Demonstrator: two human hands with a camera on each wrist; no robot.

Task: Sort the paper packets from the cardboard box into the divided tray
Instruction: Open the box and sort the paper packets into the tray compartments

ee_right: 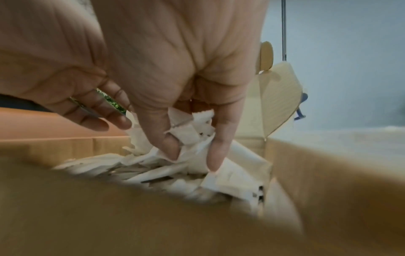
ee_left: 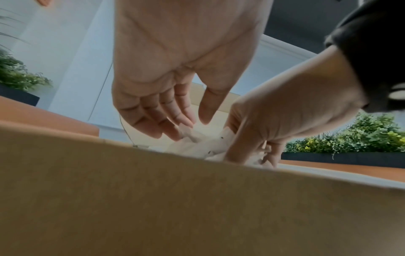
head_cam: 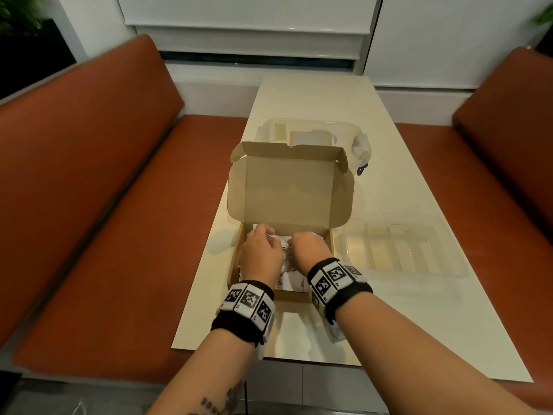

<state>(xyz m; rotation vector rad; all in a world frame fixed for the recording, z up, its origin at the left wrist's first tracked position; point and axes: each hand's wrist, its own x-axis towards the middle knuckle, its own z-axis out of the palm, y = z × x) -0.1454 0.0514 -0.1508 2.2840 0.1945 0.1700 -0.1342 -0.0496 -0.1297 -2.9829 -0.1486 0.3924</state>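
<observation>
We see both hands inside the open brown cardboard box [head_cam: 236, 259] | our right hand [head_cam: 308, 250] pinches white paper packets [ee_right: 192, 133] between thumb and fingers | our left hand [head_cam: 260, 250] has relaxed fingers touching the pile | clear divided plastic tray [head_cam: 401, 250] sits just right of the box on the cream table [head_cam: 314, 97].

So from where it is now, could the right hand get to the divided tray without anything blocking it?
Probably yes. The tray lies just beside the box, on the right hand's own side, with bare table around it. Only the low box wall lies between, and the hand is gripping packets.
</observation>
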